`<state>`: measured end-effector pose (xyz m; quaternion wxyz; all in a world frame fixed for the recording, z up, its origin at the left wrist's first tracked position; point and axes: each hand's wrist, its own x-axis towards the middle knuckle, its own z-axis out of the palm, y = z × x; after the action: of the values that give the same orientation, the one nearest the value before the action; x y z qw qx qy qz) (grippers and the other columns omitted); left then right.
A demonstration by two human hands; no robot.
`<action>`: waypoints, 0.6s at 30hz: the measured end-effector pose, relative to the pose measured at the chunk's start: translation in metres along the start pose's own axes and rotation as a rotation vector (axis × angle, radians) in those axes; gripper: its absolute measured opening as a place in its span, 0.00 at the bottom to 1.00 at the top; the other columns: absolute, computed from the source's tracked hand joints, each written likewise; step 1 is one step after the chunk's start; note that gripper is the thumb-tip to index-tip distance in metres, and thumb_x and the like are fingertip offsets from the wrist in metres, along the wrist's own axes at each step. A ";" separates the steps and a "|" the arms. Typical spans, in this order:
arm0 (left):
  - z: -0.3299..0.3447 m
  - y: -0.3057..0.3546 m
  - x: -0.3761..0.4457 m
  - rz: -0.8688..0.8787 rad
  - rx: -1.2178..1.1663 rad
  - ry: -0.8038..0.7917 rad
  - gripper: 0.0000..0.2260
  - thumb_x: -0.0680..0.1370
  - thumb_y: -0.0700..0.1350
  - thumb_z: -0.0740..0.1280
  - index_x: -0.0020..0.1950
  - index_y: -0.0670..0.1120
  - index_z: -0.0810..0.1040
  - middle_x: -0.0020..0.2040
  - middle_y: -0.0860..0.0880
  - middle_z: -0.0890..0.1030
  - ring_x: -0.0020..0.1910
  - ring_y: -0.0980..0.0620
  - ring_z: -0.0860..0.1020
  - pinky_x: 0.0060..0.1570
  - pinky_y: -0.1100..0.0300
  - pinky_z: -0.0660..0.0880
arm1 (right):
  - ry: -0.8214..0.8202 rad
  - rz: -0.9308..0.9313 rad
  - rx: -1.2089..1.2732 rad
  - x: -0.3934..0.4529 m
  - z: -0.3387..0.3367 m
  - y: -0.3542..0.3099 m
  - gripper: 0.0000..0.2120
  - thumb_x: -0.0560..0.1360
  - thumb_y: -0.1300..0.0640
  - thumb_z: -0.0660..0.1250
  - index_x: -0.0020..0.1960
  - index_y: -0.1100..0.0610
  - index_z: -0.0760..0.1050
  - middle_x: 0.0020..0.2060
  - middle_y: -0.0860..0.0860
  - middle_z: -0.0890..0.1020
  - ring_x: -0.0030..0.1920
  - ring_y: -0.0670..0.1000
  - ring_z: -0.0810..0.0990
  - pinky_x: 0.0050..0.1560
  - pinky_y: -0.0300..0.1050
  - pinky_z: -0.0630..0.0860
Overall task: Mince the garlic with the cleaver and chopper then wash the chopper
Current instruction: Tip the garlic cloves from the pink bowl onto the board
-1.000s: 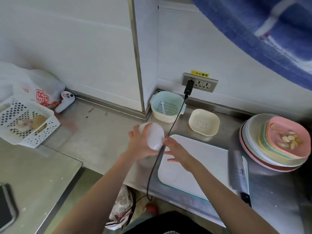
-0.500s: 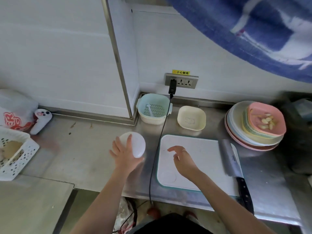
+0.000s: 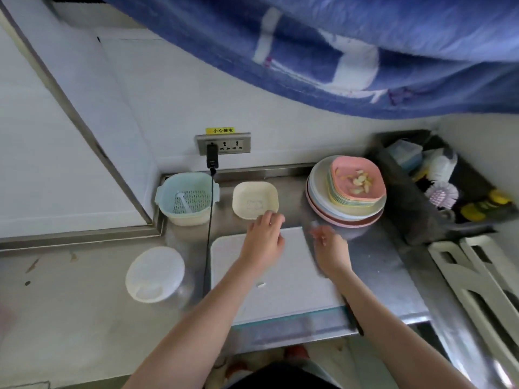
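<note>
The chopper [image 3: 154, 273], a white domed lid on a clear cup, stands on the steel counter left of the white cutting board [image 3: 283, 293]. My left hand [image 3: 264, 240] reaches over the board's far edge with relaxed fingers, its fingertips next to the cream bowl [image 3: 254, 199], and holds nothing. My right hand [image 3: 331, 248], blurred, hovers over the board's right edge with loose fingers. The cleaver lies under my right forearm; only its dark handle [image 3: 354, 318] shows. Peeled garlic cloves [image 3: 356, 181] lie in the pink plate on top of a plate stack.
A teal colander basket [image 3: 186, 197] stands at the back left, with a black cable [image 3: 209, 234] running from the wall socket [image 3: 223, 144] past the board. A dark bin [image 3: 438, 186] with brushes and a white rack [image 3: 477, 290] are at the right. Blue cloth hangs overhead.
My left hand has let go of the chopper, which now stands on the counter. Both hands have moved to the far side of the board. The view has swung right.
</note>
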<state>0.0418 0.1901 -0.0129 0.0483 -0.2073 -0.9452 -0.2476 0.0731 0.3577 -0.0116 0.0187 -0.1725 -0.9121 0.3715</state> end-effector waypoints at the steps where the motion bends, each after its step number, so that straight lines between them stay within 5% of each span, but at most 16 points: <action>1: 0.004 0.016 0.013 0.006 -0.019 -0.032 0.13 0.72 0.37 0.63 0.56 0.42 0.74 0.54 0.43 0.75 0.51 0.41 0.76 0.47 0.49 0.73 | 0.037 0.021 0.002 0.010 -0.014 0.007 0.09 0.77 0.62 0.59 0.53 0.58 0.77 0.49 0.57 0.82 0.49 0.60 0.79 0.47 0.50 0.75; 7: 0.037 0.076 0.086 -0.183 -0.232 -0.194 0.12 0.77 0.43 0.63 0.60 0.43 0.74 0.59 0.43 0.75 0.57 0.42 0.75 0.56 0.51 0.72 | 0.090 0.240 0.050 0.070 -0.084 0.042 0.13 0.79 0.60 0.59 0.63 0.60 0.69 0.54 0.61 0.79 0.52 0.63 0.77 0.46 0.49 0.71; 13: 0.058 0.097 0.132 -0.375 -0.366 -0.243 0.09 0.79 0.42 0.62 0.57 0.40 0.74 0.53 0.41 0.77 0.53 0.43 0.76 0.50 0.55 0.71 | -0.005 0.251 0.041 0.109 -0.110 0.059 0.18 0.80 0.56 0.56 0.69 0.58 0.62 0.60 0.63 0.76 0.56 0.65 0.75 0.49 0.50 0.70; 18: 0.068 0.101 0.142 -0.455 -0.413 -0.254 0.11 0.79 0.41 0.62 0.59 0.37 0.75 0.54 0.40 0.78 0.57 0.41 0.76 0.53 0.55 0.72 | 0.062 0.400 0.065 0.139 -0.116 0.054 0.29 0.77 0.38 0.54 0.67 0.59 0.62 0.56 0.61 0.77 0.52 0.64 0.78 0.50 0.60 0.78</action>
<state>-0.0449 0.3552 0.0009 -0.1696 -0.0253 -0.8955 -0.4107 -0.0219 0.5172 0.0220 -0.0216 -0.3608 -0.8462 0.3914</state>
